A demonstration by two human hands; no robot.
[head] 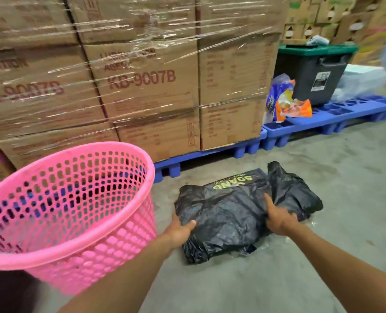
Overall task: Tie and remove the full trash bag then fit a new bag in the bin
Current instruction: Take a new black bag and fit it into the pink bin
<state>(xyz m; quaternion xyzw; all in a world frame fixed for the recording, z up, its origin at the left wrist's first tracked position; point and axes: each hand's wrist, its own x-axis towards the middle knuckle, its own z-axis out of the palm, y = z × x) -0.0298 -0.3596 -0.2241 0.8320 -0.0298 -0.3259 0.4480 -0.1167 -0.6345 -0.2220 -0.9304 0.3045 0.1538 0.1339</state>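
"KB-9007B" in dark red print on the front of a shrink-wrapped carton (142, 84); same code partly visible, blurred, on the carton to its left (27, 86), under a word ending "…CATION". Black pack (239, 178) on the floor shows yellow-green letters "SOANG", upside down. White label (321, 81) on the dark tote (312, 73): unreadable

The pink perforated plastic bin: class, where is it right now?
In the head view the pink perforated plastic bin stands empty on the concrete floor at lower left, before the wrapped cardboard boxes, left of the black plastic bag.
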